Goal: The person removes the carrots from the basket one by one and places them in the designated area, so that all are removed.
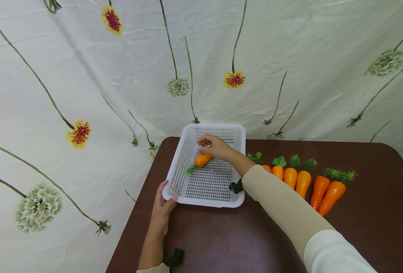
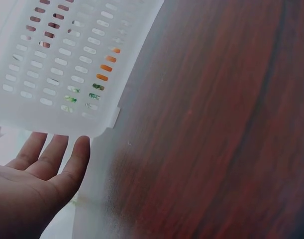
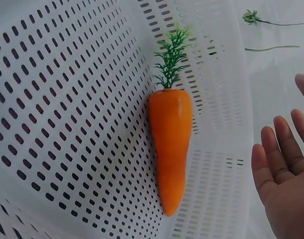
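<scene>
A white plastic basket point(image 1: 208, 195) with slotted walls and floor sits on the table's far part. Inside it lies one orange carrot point(image 3: 171, 139) with a green leafy top, resting along a side wall. My left hand point(image 1: 162, 204) grips the basket's near left corner, thumb at the rim and fingers on the outer side. In the left wrist view the fingertips point(image 2: 82, 144) meet the basket's edge. Over the basket, my right hand point(image 1: 215, 147) hangs above the carrot with loosely bent fingers and nothing in them, and covers the carrot's tip in the head view.
Several more carrots point(image 1: 303, 182) lie in a row right of the basket, partly behind my right forearm. They rest on a dark brown table point(image 1: 221, 235). A white cloth with printed flowers point(image 1: 136, 76) hangs behind the table and along its left side.
</scene>
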A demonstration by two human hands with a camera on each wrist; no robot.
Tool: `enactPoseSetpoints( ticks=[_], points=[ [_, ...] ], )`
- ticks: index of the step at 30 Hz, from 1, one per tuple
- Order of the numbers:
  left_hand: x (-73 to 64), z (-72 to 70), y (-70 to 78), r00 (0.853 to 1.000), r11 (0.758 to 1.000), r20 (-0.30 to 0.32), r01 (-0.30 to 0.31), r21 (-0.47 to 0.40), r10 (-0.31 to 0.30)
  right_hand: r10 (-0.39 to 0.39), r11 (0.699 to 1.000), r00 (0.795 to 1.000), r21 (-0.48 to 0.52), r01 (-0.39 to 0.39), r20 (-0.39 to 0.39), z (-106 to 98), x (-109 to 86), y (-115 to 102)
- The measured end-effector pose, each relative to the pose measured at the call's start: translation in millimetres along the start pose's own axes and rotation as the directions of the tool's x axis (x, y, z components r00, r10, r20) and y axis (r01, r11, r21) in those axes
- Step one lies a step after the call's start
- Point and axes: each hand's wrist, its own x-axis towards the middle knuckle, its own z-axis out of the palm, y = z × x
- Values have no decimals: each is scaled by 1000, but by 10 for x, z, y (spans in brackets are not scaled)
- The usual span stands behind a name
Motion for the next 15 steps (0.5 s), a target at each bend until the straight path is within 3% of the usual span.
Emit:
enactPoseSetpoints(
  ticks=[15],
  points=[
    [-20, -22, 11, 1000, 1000, 7, -29, -3, 29, 96, 989, 988, -120, -81, 120, 56, 101, 73]
  ],
)
